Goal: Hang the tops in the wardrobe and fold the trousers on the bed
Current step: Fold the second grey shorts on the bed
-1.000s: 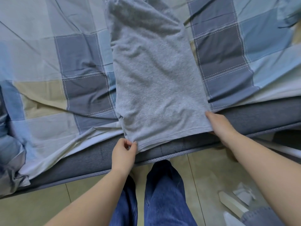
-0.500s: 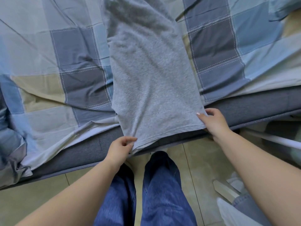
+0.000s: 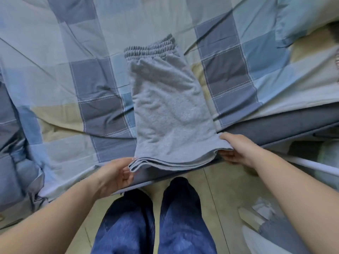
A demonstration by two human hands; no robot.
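Grey sweat trousers (image 3: 170,114) lie lengthwise on the bed, folded in half so both legs are stacked, with the ribbed waistband at the far end. The leg hems hang at the bed's near edge. My left hand (image 3: 117,171) holds the left hem corner, fingers under the layers and thumb on top. My right hand (image 3: 236,149) pinches the right hem corner, thumb above and fingers below. The hem is lifted slightly off the mattress.
The bed carries a blue, grey and beige checked sheet (image 3: 73,85), rumpled at the left. A dark grey mattress edge (image 3: 275,125) runs along the front. My legs in blue jeans (image 3: 156,217) stand on a tiled floor, with light objects (image 3: 260,213) lying at the right.
The view has shifted so the waistband now shows. Both hands have changed from flat touching to gripping the hem corners and have raised the stacked layers a little.
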